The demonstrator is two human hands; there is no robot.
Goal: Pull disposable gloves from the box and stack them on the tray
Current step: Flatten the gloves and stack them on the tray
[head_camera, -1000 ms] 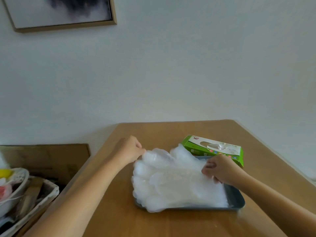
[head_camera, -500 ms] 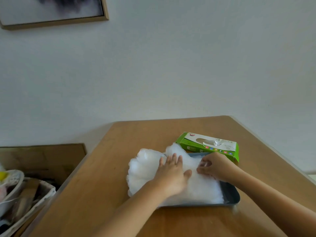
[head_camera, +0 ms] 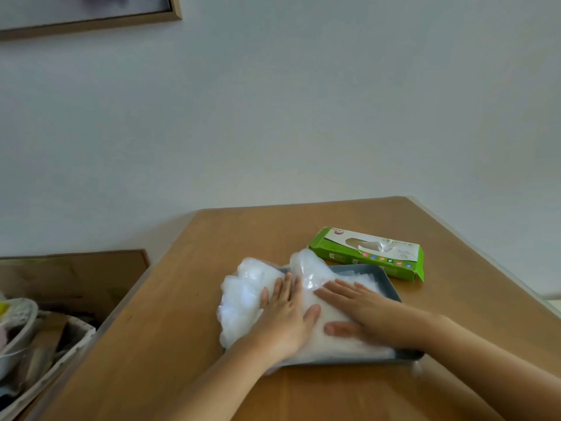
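The right hand (head_camera: 370,314) had released its pinch and lay flat beside the left hand (head_camera: 285,317), both with fingers straight, pressing gloves (head_camera: 243,293) onto the tray (head_camera: 391,287); they overhung its left rim. The box (head_camera: 367,253) stood just behind. Judgement: stack being settled

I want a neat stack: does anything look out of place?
The pile of clear plastic gloves bulges past the left rim of the grey rectangular tray, overhanging the wooden table.

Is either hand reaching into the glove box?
No, the left hand and right hand both press flat on the glove pile.
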